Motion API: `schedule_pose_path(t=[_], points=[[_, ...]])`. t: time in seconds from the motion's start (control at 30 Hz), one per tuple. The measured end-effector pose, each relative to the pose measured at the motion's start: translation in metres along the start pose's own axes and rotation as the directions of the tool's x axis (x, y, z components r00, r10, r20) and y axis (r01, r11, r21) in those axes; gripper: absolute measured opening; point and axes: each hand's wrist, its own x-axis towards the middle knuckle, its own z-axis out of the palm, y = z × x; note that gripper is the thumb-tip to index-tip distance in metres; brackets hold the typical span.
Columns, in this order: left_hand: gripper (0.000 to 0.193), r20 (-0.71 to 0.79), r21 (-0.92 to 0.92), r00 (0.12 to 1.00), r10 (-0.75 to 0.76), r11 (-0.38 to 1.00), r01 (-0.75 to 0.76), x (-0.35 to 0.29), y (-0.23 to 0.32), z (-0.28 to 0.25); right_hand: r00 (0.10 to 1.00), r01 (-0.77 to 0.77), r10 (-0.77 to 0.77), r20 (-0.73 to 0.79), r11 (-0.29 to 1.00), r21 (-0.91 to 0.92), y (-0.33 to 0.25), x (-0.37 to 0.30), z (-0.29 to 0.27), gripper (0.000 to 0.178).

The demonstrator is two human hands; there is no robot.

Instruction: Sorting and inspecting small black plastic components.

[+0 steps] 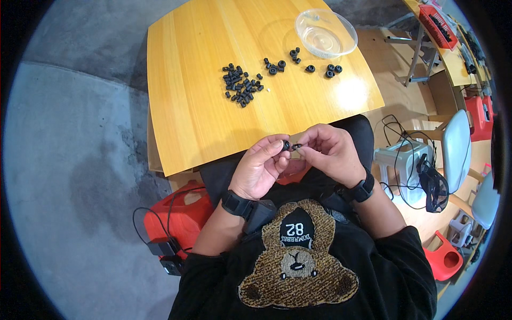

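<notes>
Just off the table's near edge, my left hand (260, 165) pinches a small black ring-shaped part (286, 145) between thumb and fingers. Close against it, my right hand (332, 153) grips a smaller dark piece (297, 146) with thumb and forefinger; its exact kind is too small to tell. The two pieces nearly meet, and I cannot tell whether they touch. On the yellow wooden table (186, 80) beyond lies a heap of small black cylindrical parts (242, 85). Loose black round parts (273, 69) with holes sit to its right in small groups.
A clear round plastic bowl (341, 49) stands at the table's far right corner. A red plastic stool (186, 213) with black cables is at my left. To the right are a pale stool (408, 160) with tangled cables, a blue chair (457, 152) and a red tray (438, 28) on another table.
</notes>
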Motion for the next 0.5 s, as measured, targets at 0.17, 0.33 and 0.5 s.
schedule_pose_path(t=[0.17, 0.33, 0.5], points=[[0.019, 0.011, -0.015, 1.000, -0.009, 1.000, 0.009, 0.0017, -0.0019, 0.0001, 0.993, 0.120, -0.120, -0.007, 0.993, -0.012, 0.0048, 0.0019, 0.0003, 0.010], [0.020, 0.006, 0.006, 1.000, 0.002, 1.000, -0.002, 0.0008, -0.0019, 0.0006, 0.990, 0.132, -0.138, -0.030, 0.979, -0.153, 0.0010, 0.0031, 0.0010, 0.009], [0.021, 0.015, 0.015, 1.000, -0.002, 1.000, 0.002, 0.0012, -0.0035, -0.0010, 0.989, 0.131, -0.139, -0.046, 0.979, -0.159, -0.0003, 0.0015, 0.0008, 0.009]])
